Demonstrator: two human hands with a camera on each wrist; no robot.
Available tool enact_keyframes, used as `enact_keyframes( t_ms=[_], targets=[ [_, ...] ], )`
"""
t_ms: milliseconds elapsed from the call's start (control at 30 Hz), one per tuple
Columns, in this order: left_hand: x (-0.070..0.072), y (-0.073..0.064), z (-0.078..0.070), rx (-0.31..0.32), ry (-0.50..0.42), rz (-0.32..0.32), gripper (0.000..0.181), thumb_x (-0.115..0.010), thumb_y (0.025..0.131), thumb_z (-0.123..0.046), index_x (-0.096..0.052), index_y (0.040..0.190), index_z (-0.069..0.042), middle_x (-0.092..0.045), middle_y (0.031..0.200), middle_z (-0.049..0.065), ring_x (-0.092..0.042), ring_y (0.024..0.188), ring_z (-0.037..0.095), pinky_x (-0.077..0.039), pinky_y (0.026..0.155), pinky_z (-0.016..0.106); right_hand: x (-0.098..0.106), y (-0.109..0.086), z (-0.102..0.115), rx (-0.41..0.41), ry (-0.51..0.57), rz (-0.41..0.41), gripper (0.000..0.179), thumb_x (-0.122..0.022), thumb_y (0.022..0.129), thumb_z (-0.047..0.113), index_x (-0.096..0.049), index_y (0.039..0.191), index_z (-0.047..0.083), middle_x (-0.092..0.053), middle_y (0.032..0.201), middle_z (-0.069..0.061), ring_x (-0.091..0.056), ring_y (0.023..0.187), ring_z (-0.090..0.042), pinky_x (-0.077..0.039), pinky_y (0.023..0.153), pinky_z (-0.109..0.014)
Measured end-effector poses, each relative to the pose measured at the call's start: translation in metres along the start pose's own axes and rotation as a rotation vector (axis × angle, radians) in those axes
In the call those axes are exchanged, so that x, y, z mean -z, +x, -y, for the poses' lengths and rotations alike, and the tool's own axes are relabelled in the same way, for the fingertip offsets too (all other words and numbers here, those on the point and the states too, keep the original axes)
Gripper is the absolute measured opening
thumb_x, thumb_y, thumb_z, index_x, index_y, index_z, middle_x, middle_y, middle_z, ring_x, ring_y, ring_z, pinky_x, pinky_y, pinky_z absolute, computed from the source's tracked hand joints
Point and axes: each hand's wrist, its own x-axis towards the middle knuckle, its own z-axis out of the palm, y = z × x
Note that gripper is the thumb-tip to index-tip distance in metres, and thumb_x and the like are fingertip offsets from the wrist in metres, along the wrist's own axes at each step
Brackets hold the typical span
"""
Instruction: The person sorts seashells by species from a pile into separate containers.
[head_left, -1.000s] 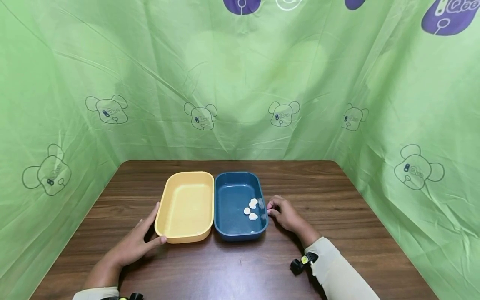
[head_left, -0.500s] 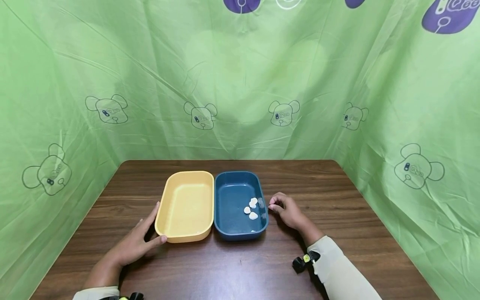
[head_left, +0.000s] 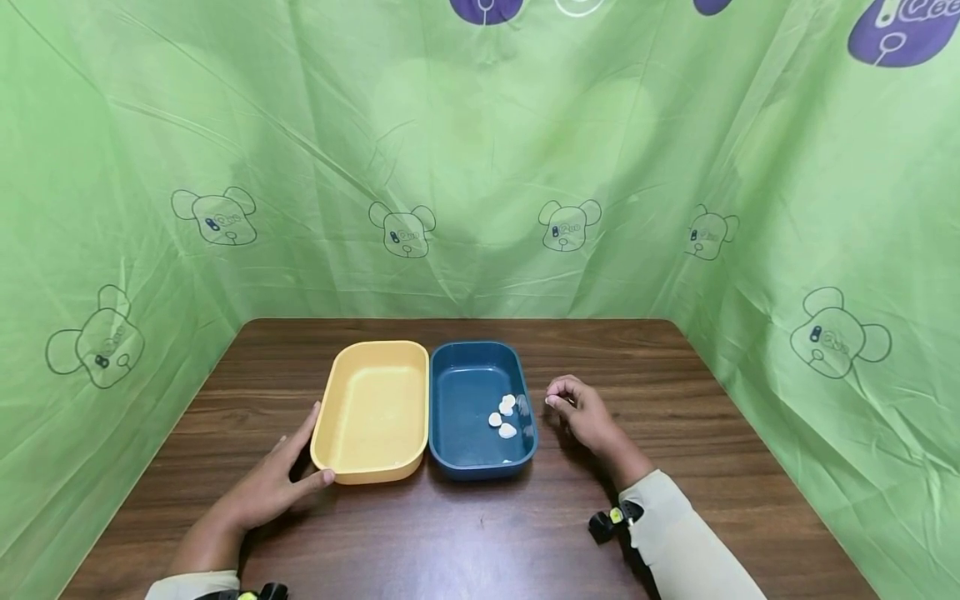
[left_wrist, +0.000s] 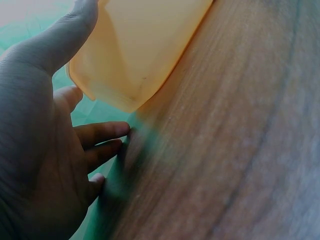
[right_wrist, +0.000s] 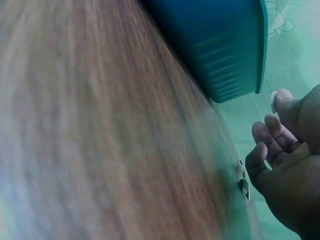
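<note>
My left hand [head_left: 264,492] rests at the near left corner of a yellow tray [head_left: 377,478], its thumb on the near side and index finger along the left side. In the left wrist view, the other fingers are spread below the tray's wall. My right hand [head_left: 588,417] is over the table, right of a blue tray [head_left: 457,400]. It pinches a small white piece [right_wrist: 273,101], mostly covered by the fingertips. Several white shell-like pieces [head_left: 507,431] lie in the blue tray's right half. The yellow tray holds no visible pieces.
In the right wrist view, two small shell-like pieces [right_wrist: 240,168] lie on the table near the right hand's fingers. The trays stand side by side on a brown wooden table [head_left: 480,533]. A green cloth [head_left: 480,283] encloses its back and sides.
My right hand has moved from the blue tray's right wall a little right and back, and a white piece now shows at its fingertips. The left hand and both trays have stayed put.
</note>
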Motion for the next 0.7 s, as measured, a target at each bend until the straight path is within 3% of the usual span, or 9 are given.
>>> enact_keyframes(
  t_ms=[167,267,367,467,700],
  targets=[
    [0.000,0.000,0.000,-0.002,-0.009,0.001,0.112,-0.082,0.096,-0.025,-0.006,0.178,-0.026,-0.026,0.177,0.031,-0.028,0.153,0.067,-0.009,0.122,0.089,0.004,0.001,0.002,0.004,0.077,-0.016,0.010,-0.066,0.105,-0.002,-0.066,0.103,-0.012,-0.059,0.131,-0.036,-0.059,0.118,-0.019,-0.050,0.090,-0.013],
    [0.001,0.000,0.000,0.001,-0.006,0.000,0.112,-0.082,0.096,-0.026,-0.007,0.178,-0.026,-0.026,0.177,0.032,-0.028,0.153,0.067,-0.010,0.122,0.089,0.008,0.002,0.006,0.000,0.132,-0.051,0.014,-0.064,0.107,-0.001,-0.065,0.104,-0.015,-0.060,0.131,-0.027,-0.060,0.115,-0.017,-0.051,0.083,-0.015],
    [0.002,-0.001,-0.001,0.003,-0.002,-0.002,0.112,-0.083,0.096,-0.026,-0.007,0.178,-0.026,-0.027,0.176,0.032,-0.029,0.153,0.068,-0.010,0.122,0.089,0.011,0.004,0.008,0.005,0.174,-0.091,0.017,-0.064,0.108,0.001,-0.063,0.105,-0.015,-0.062,0.126,-0.010,-0.061,0.107,-0.010,-0.053,0.075,-0.021],
    [0.002,0.000,0.000,0.000,0.000,-0.002,0.112,-0.082,0.096,-0.026,-0.007,0.178,-0.027,-0.028,0.177,0.031,-0.029,0.153,0.067,-0.010,0.123,0.089,0.013,0.005,0.009,0.023,0.196,-0.114,0.020,-0.065,0.108,0.004,-0.062,0.105,-0.016,-0.063,0.122,0.002,-0.062,0.107,-0.008,-0.054,0.076,-0.022],
    [0.001,0.001,0.000,-0.002,0.004,-0.001,0.113,-0.083,0.096,-0.026,-0.007,0.178,-0.026,-0.029,0.176,0.032,-0.030,0.152,0.067,-0.011,0.122,0.090,0.020,0.009,0.013,0.086,0.210,-0.123,0.023,-0.064,0.109,0.003,-0.060,0.106,-0.020,-0.063,0.122,0.007,-0.060,0.114,-0.008,-0.051,0.083,-0.014]
  ],
)
